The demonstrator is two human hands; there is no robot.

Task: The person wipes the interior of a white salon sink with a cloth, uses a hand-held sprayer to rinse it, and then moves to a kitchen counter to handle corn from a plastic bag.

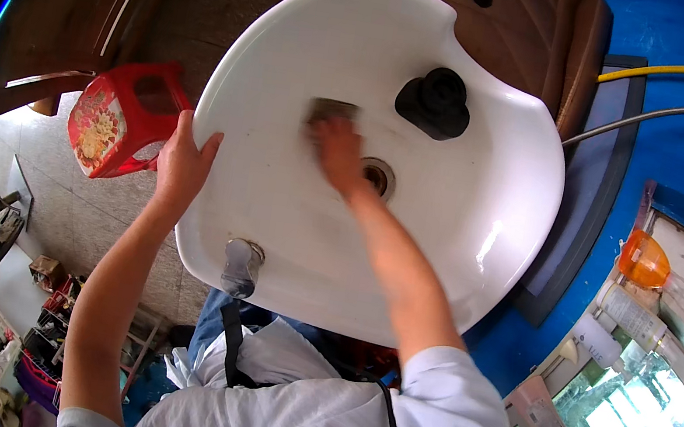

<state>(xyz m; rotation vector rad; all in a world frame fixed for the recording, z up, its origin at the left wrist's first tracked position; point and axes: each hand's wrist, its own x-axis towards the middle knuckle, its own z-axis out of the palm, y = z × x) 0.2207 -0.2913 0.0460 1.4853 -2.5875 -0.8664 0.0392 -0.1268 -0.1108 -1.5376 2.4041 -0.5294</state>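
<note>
A white ceramic shampoo basin fills the middle of the view. My left hand grips its left rim, thumb inside and fingers hidden over the outer edge. Inside the bowl, my right hand is blurred and presses a grey-brown scrubbing pad or cloth against the surface. Just right of that hand is the round drain, partly covered by my wrist. A black rubber neck rest sits in the bowl toward the upper right. Near the lower left rim stands a chrome tap fitting.
Beyond the basin is a brown padded chair. A red plastic stool stands at the left. Against the blue wall run a yellow hose and a metal hose. Several bottles, one orange, line the right side.
</note>
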